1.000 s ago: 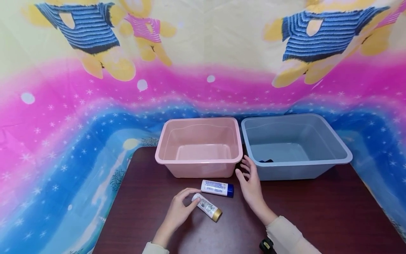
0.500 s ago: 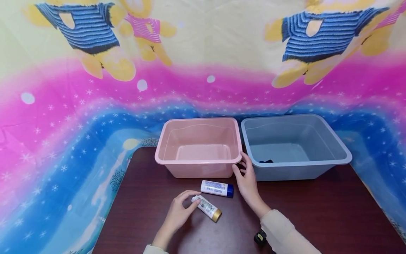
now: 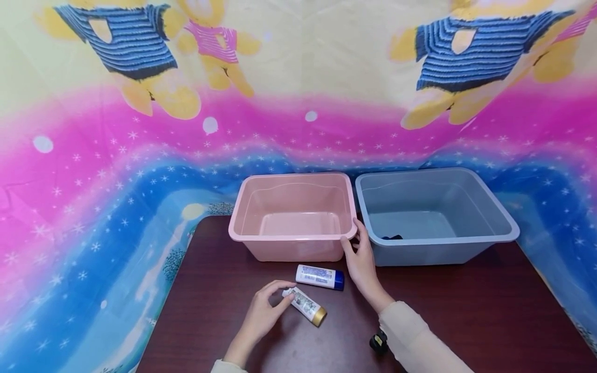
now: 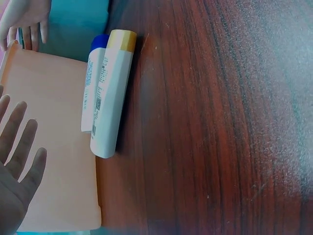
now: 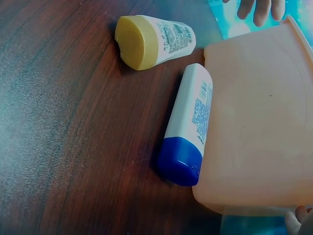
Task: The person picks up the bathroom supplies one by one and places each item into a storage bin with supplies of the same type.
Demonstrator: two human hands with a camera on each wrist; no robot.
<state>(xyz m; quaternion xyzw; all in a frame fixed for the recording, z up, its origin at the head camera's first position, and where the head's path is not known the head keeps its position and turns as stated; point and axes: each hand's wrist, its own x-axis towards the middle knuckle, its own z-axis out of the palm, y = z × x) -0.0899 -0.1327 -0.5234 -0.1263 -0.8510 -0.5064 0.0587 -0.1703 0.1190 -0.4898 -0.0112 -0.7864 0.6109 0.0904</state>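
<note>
A white bottle with a gold cap (image 3: 305,305) and a white bottle with a blue cap (image 3: 319,277) lie on their sides in front of the pink bin (image 3: 294,237). My left hand (image 3: 266,308) hovers by the gold-capped bottle's base, its fingers spread. Both wrist views show that hand apart from the bottle. At the pink bin's front right corner is my right hand (image 3: 363,261), its thumb by the front rim and its fingers along the right side. It appears to touch the rim without a clear grip.
A blue-grey bin (image 3: 438,241) stands right of the pink one, with a small dark object (image 3: 393,237) inside, mostly hidden by its front wall. Both bins sit at the back of the dark brown table (image 3: 466,311), against a printed cloth backdrop (image 3: 298,119).
My right hand has shifted left, from beside the blue-grey bin onto the pink bin's corner. The left hand and both bottles have stayed in place.
</note>
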